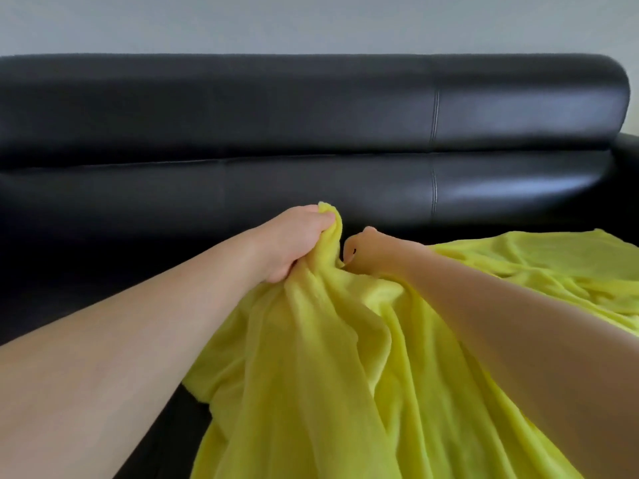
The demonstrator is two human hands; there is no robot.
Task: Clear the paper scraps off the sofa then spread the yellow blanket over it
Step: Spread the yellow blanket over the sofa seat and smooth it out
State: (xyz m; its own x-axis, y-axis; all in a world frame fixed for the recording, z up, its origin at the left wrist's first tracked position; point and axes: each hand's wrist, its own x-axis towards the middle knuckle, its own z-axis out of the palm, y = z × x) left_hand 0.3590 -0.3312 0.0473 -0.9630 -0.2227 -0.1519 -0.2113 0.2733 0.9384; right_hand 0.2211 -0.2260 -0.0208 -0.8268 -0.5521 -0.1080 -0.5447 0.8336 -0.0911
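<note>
A yellow blanket (332, 375) lies rumpled over the right half of the black leather sofa (311, 115), running from the seat's back right down to the front edge. My left hand (294, 240) grips a bunched fold of the blanket and holds it lifted near the middle of the seat. My right hand (363, 247) is just to its right, fingers curled into the fabric beside the same fold. No paper scraps show on the visible parts of the sofa.
The sofa's left seat part (86, 264) is bare black leather. A plain pale wall (311, 22) rises behind the backrest. The right armrest (627, 146) shows at the frame edge.
</note>
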